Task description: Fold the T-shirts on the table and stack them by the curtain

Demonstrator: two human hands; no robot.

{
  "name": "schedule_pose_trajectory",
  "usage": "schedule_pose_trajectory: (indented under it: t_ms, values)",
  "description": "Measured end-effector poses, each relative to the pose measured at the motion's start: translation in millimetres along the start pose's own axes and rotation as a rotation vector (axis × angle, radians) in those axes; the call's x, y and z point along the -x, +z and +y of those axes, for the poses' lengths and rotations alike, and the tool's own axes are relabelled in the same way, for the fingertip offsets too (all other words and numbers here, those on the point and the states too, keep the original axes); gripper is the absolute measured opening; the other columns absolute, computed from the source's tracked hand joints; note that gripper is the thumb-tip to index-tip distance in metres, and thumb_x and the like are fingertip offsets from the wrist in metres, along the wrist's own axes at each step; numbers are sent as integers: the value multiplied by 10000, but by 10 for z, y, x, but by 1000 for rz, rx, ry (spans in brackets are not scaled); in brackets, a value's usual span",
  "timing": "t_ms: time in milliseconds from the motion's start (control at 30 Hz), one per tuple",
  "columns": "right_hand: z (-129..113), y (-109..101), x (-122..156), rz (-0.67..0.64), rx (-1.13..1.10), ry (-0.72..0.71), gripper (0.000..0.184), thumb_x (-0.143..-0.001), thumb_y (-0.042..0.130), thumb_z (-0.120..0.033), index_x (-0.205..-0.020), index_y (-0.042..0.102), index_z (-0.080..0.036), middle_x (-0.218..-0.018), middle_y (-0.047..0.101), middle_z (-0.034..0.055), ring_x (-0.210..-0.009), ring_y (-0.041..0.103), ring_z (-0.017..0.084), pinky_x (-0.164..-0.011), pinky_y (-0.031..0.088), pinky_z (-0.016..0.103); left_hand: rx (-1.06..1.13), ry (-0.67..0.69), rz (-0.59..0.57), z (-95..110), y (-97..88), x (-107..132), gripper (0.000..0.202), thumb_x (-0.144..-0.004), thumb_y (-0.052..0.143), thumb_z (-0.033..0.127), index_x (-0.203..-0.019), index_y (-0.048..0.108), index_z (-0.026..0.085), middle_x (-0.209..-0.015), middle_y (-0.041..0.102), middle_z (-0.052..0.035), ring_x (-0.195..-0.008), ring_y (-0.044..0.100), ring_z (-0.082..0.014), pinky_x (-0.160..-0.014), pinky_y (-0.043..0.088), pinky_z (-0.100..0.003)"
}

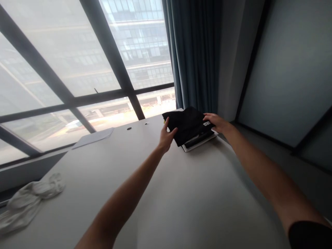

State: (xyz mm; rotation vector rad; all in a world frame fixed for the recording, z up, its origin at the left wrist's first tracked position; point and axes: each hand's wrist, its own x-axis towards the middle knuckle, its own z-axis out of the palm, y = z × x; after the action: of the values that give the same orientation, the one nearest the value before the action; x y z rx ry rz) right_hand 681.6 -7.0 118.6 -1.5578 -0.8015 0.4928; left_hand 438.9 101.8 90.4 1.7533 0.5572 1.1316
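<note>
A folded black garment (185,125) with white lettering near its right edge is held between my two hands at the table's far right corner. My left hand (166,136) grips its left side, thumb and fingers closed on the edge. On the right side, my right hand (216,122) pinches it beside the lettering. Directly below lies a low stack (199,140) of dark folded material on a white, flat-edged base. The garment covers most of that stack, so I cannot tell whether the two touch.
The white table (116,180) has two round holes near its far edge. White sheets (93,137) lie by the window, and a crumpled pale cloth (36,195) at the left edge. A blue curtain (194,55) hangs behind the stack. The table's right edge runs below my right forearm.
</note>
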Motion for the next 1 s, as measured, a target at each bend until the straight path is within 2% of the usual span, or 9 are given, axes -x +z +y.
schedule_pose_trajectory:
  t_ms: [167, 300, 400, 467, 533, 633, 733, 833, 1000]
  values:
    - [564, -6, -429, 15, 200, 163, 360, -980, 597, -367, -1278, 584, -166, -1256, 614, 96, -1053, 642, 218, -887, 561, 433, 129, -371, -55, -675, 553, -441, 945, -825, 677, 78, -1610, 167, 210, -1443, 550, -153, -1167, 637, -237, -888, 586, -321]
    - [951, 98, -534, 112, 384, 153, 284, -928, 659, -266, -1143, 660, -80, -1132, 677, 122, -963, 653, 180, -854, 523, 324, 126, -468, -56, -1028, 609, -441, 1007, -760, 737, 68, -1603, 195, 170, -1378, 584, -197, -1055, 675, -231, -775, 598, -286]
    - [1031, 106, -586, 147, 488, 72, 207, -848, 658, -121, -1029, 711, -35, -1012, 722, 144, -877, 641, 132, -807, 448, 246, 65, -468, -83, -1084, 552, -466, 1002, -777, 718, 83, -1609, 176, 220, -1353, 600, -174, -936, 693, -194, -690, 581, -246]
    - [1017, 115, -553, 152, 560, 27, 197, -804, 671, -90, -987, 727, -46, -1023, 722, 172, -934, 638, 174, -850, 439, 276, -4, -486, -118, -1060, 504, -506, 968, -788, 692, 83, -1606, 189, 203, -1303, 627, -179, -851, 693, -172, -650, 568, -236]
    - [979, 178, -439, 169, 623, -12, 216, -802, 668, -102, -1003, 733, -56, -1130, 690, 224, -1088, 601, 257, -946, 424, 344, -53, -493, -146, -1012, 445, -546, 901, -801, 672, 94, -1592, 247, 165, -1213, 669, -177, -789, 688, -160, -648, 565, -246]
    - [923, 428, -154, 192, 705, -179, 349, -918, 566, -227, -1229, 672, -108, -1397, 558, 215, -1325, 444, 306, -1097, 339, 413, -123, -447, -154, -929, 291, -549, 789, -835, 649, 144, -1561, 340, 154, -1134, 700, -154, -782, 689, -164, -712, 576, -285]
    - [903, 775, 146, 11, 819, -391, 486, -1003, 419, -347, -1443, 517, -165, -1570, 406, 135, -1444, 317, 271, -1183, 235, 438, -236, -359, -106, -880, -25, -408, 704, -856, 628, 189, -1527, 414, 173, -1248, 662, -157, -904, 692, -193, -817, 572, -324]
    - [913, 1048, 410, -215, 923, -351, 514, -1023, 349, -373, -1477, 475, -167, -1597, 371, 128, -1483, 269, 270, -1200, 152, 518, -377, -274, -31, -897, -591, -90, 619, -873, 576, 192, -1484, 478, 174, -1403, 566, -162, -1017, 679, -211, -913, 551, -350]
    - [981, 1405, 1035, -2, 849, -473, 531, -1028, 264, -359, -1419, 527, -115, -1564, 413, 149, -1489, 259, 254, -1214, 172, 471, -721, -231, 202, -958, -2141, 739, 564, -861, 533, 178, -1424, 526, 161, -1456, 508, -152, -1285, 542, -271, -1111, 426, -434]
